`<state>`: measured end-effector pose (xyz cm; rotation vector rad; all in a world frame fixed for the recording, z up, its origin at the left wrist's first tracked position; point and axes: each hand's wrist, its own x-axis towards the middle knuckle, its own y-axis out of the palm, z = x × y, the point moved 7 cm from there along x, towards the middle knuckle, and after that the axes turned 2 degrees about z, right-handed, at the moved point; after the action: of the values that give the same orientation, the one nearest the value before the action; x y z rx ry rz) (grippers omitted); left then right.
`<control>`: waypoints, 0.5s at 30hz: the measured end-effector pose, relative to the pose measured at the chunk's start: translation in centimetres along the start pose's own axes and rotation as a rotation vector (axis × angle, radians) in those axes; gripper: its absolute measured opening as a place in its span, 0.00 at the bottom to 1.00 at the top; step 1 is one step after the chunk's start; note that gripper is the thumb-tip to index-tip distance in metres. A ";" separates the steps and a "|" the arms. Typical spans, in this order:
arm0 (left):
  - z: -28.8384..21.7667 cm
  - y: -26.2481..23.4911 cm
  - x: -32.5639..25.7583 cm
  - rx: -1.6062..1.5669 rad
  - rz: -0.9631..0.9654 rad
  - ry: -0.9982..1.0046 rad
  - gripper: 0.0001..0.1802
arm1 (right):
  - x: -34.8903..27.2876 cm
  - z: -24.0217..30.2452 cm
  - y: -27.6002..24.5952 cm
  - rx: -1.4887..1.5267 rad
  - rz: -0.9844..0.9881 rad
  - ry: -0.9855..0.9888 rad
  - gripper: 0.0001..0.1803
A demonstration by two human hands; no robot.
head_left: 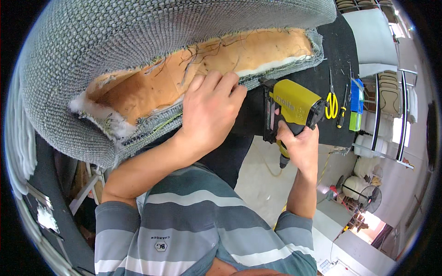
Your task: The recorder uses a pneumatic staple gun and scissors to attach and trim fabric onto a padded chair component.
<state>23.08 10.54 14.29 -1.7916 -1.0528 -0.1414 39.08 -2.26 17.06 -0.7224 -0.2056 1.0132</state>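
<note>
The right hand [301, 143] grips a yellow staple gun [294, 99]; to its left, the left hand [207, 112] clasps the grey fabric edge [162, 123].

Scissors [331, 95] and screwdriver [341, 117] on the tabletop [332, 134], right of the staple gun [294, 102]

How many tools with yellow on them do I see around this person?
3: the staple gun in the right hand, the scissors on the black table, and the screwdriver just right of the scissors. Others may be hidden.
</note>
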 end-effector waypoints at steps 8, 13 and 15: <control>0.1 0.3 0.1 0.010 0.003 -0.003 0.07 | -0.4 0.4 0.7 0.065 0.024 0.022 0.19; 0.2 0.0 0.1 0.022 0.021 -0.011 0.08 | -0.5 0.5 0.9 0.005 0.040 -0.009 0.19; 0.2 -0.1 0.0 0.018 0.007 -0.006 0.08 | -0.6 1.3 1.1 -0.041 0.032 -0.036 0.19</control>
<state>22.92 10.73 14.29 -1.7801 -1.0490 -0.1220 37.34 -1.83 17.43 -0.7469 -0.2473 1.0556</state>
